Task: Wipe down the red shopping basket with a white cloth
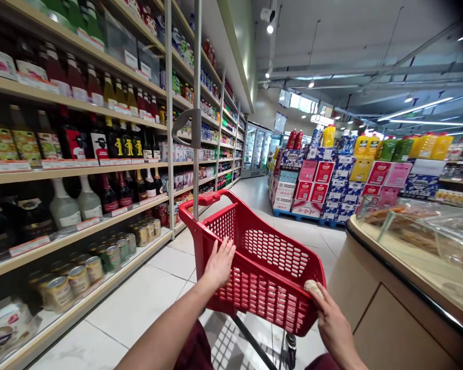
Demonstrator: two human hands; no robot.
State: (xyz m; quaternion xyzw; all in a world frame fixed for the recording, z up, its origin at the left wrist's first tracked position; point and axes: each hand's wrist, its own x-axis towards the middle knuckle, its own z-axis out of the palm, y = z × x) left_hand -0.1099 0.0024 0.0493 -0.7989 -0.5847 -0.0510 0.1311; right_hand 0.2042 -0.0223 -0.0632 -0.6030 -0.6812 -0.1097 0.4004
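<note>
A red plastic shopping cart [270,300] stands before me, turned so its long side faces me. My left hand [220,261] lies on the near rim toward the handle end, its fingers stretched out flat. At the right corner of the basket, my right hand [332,313] has its fingers closed on a small, cream-white rounded lump [312,289], held at the rim. What the lump is I cannot make out. No goods show in the visible part of the basket. A grey pole [196,61] with a grey bracket rises at the cart's handle end.
Shelves of bottles [116,141] and cans [79,280] line the left. On the right curves a counter [389,267] with clear covers over food. Stacked drink boxes [308,187] on blue pallets stand ahead. Tiled floor [150,288] runs between, toward glass-door fridges [254,146].
</note>
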